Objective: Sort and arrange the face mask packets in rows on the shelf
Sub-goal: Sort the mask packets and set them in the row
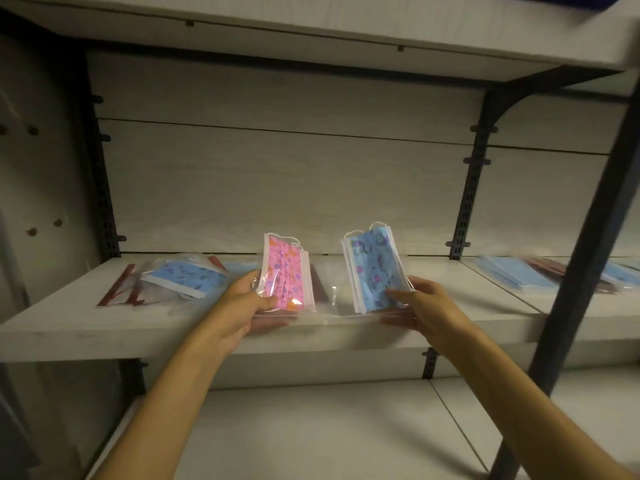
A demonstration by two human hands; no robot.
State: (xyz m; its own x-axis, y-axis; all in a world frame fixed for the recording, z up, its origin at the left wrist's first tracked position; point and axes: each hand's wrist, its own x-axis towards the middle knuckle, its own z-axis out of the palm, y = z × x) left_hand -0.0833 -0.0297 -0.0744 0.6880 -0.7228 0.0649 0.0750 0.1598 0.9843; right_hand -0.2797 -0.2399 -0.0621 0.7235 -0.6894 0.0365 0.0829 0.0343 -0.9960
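Observation:
My left hand [242,303] grips a clear packet of pink patterned masks [287,271] by its lower left edge and holds it tilted up over the middle shelf [69,327]. My right hand [420,303] pinches a packet of blue patterned masks [372,268] at its lower right corner, also raised upright just above the shelf's front. Further left, a pile of blue mask packets [183,278] with red-edged bags lies flat on the shelf.
More blue mask packets [516,271] lie on the neighbouring shelf section to the right, blurred. A dark metal upright [588,237] crosses the right side in front. An upper shelf [311,32] overhangs, and a lower shelf [329,427] sits below my forearms.

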